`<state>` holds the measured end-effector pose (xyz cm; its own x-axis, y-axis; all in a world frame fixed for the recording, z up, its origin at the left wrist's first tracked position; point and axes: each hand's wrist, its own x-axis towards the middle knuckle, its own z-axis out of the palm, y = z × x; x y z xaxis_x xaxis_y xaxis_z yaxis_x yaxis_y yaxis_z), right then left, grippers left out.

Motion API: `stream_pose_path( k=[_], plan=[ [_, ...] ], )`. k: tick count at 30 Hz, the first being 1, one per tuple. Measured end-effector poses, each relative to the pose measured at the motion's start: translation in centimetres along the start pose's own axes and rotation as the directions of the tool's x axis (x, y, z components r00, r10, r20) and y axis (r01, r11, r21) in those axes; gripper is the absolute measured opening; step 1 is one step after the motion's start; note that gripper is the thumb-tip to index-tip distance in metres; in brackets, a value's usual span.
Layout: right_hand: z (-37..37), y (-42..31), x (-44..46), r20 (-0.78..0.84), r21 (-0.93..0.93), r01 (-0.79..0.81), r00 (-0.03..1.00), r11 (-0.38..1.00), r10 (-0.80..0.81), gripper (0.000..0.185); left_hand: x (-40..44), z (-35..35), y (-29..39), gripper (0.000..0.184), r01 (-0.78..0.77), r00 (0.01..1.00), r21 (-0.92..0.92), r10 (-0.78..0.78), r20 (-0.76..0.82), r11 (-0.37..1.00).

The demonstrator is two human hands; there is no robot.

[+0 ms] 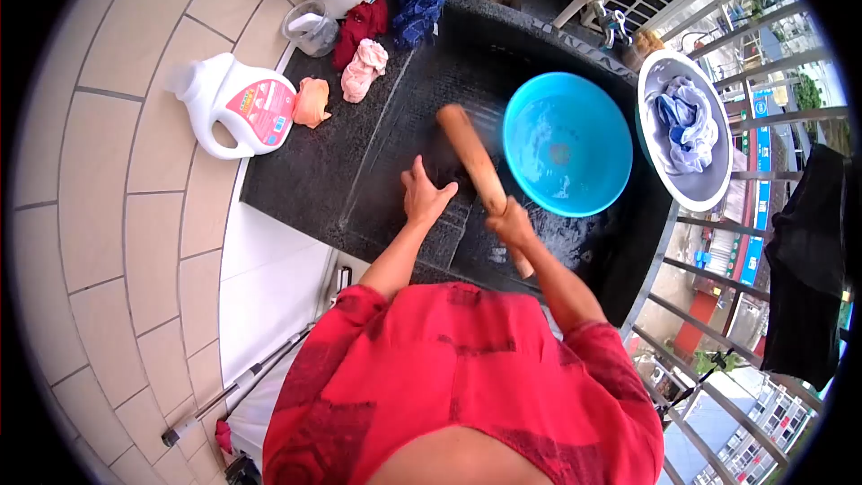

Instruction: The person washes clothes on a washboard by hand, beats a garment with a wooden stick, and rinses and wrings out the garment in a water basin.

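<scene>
My right hand [512,223] is wrapped round the thin handle of a wooden laundry bat [473,160]. The bat's thick end points away from me, over the ribbed black stone sink [395,153]. Left of the bat, my left hand [425,196] holds nothing, its fingers and thumb spread above the sink floor. A round blue basin [561,148] with water in it stands in the sink, to the right of the bat. Wet patches shine on the stone near my right hand.
On the left ledge are a white detergent jug [238,108], an orange cloth [312,102], a pink cloth [364,70], a dark red cloth [359,31] and a blue cloth [418,11]. A white basin [660,157] with laundry sits by the railing at right. A tap [588,2] is at the back.
</scene>
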<state>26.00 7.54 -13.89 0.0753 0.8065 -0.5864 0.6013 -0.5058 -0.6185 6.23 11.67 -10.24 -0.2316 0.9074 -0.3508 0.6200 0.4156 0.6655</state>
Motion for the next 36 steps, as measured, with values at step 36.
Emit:
stream_pose_path(
  k=[36],
  plan=[
    [-5.4, -9.7, -8.7, -0.407, 0.499, 0.588, 0.808, 0.637, -0.427, 0.039, -2.1, 0.2, 1.0, 0.026, -0.625, 0.771, 0.087, 0.598, 0.219, 0.775]
  ],
)
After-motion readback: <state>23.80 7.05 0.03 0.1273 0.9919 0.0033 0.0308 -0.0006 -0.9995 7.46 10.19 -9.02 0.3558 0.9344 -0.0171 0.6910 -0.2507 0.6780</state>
